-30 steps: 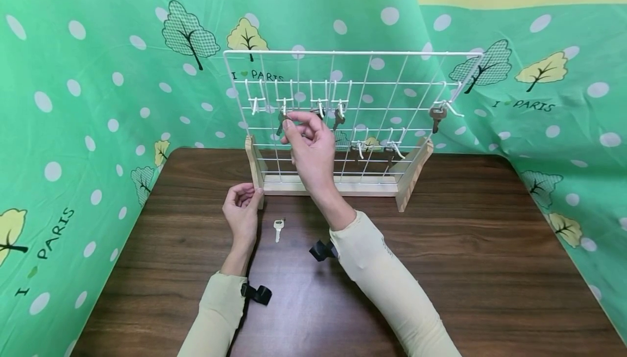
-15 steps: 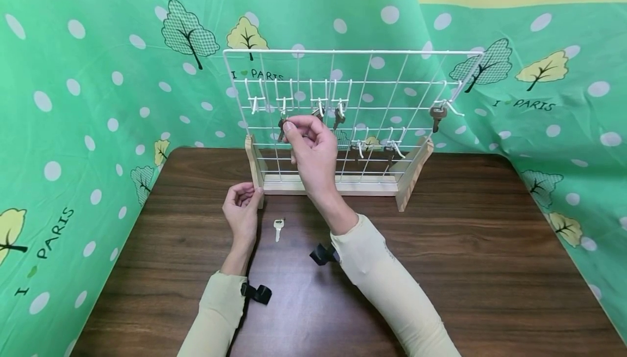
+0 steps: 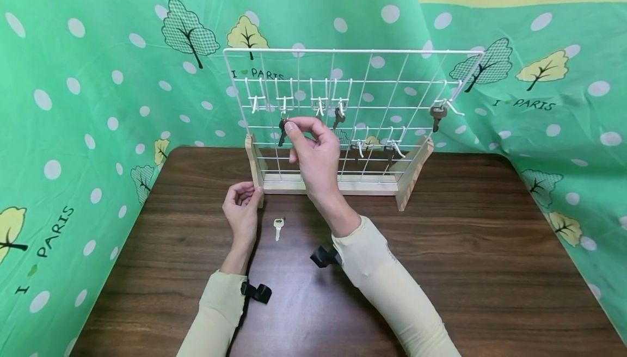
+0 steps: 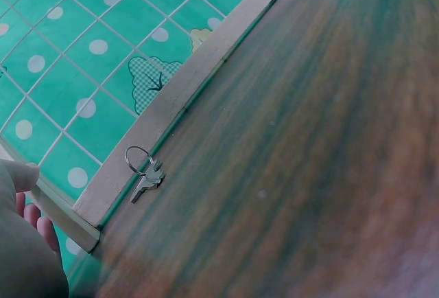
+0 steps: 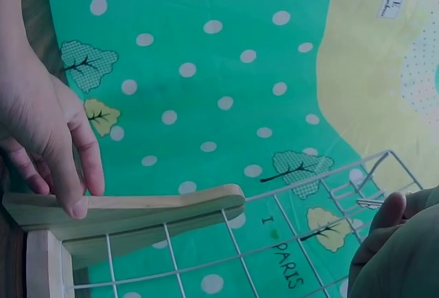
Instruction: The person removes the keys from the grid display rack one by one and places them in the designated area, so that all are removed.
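Observation:
In the head view, my right hand point(image 3: 318, 150) is raised in front of the white wire grid rack point(image 3: 352, 52). Between its thumb and forefinger it pinches a dark key point(image 3: 282, 133), just below the second hook point(image 3: 284, 102) from the left. Whether the key's ring sits on that hook, I cannot tell. Low at the rack's left end, my left hand point(image 3: 241, 210) holds the wooden side support point(image 3: 256, 169) between thumb and fingers. A silver key point(image 3: 278, 228) lies flat on the table in front of the rack; its ring point(image 4: 138, 160) shows in the left wrist view.
Other keys hang on the rack: one dark key point(image 3: 339, 117) right of my hand and another point(image 3: 437, 117) at the far right. Two lower hooks point(image 3: 392, 147) jut forward. A dotted green cloth point(image 3: 122, 101) stands behind the brown table point(image 3: 465, 264).
My right hand has shifted slightly down and to the right, and the dark key in its fingers has come a little lower. My left hand stays on the support.

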`<action>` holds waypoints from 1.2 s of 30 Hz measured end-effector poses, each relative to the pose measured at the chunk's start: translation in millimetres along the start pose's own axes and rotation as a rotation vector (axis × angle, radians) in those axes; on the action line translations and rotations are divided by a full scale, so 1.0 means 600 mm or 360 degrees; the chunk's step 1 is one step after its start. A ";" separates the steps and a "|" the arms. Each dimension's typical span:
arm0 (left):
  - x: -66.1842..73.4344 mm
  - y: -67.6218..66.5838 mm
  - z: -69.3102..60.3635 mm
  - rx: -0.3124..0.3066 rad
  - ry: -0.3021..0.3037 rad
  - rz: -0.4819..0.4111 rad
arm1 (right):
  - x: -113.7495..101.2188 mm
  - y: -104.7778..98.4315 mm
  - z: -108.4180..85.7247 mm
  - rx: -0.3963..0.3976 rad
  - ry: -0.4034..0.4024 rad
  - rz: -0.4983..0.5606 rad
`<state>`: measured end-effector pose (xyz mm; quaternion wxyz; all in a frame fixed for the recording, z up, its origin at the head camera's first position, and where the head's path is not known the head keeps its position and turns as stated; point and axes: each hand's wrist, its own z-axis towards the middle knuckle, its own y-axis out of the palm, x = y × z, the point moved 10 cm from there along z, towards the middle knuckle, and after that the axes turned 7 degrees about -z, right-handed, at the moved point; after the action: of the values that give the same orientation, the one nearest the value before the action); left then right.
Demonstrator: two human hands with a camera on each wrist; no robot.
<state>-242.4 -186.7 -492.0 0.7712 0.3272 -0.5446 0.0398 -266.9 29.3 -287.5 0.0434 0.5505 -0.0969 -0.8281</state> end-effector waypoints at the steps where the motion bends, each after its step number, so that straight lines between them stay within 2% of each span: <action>1: 0.001 0.000 0.000 0.0000 0.0001 0.0002 | 0.001 0.000 0.000 -0.0001 0.0009 0.0015; 11: 0.002 -0.001 -0.001 0.0013 0.0004 0.0007 | 0.019 0.010 0.002 -0.0069 0.0200 0.0195; 21: -0.001 -0.001 0.000 0.0007 0.0008 0.0009 | 0.011 0.012 0.004 -0.0120 0.0196 0.0209; 30: 0.000 -0.001 -0.001 0.0005 0.0005 0.0002 | 0.005 0.010 0.004 -0.0098 0.0193 0.0229; 36: 0.002 0.000 0.000 0.0006 0.0011 0.0009 | -0.003 0.008 0.006 -0.0078 0.0139 0.0221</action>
<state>-241.8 -187.1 -491.0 0.7724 0.3271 -0.5426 0.0441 -269.4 25.3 -283.4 0.1184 0.5767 -0.1127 -0.8004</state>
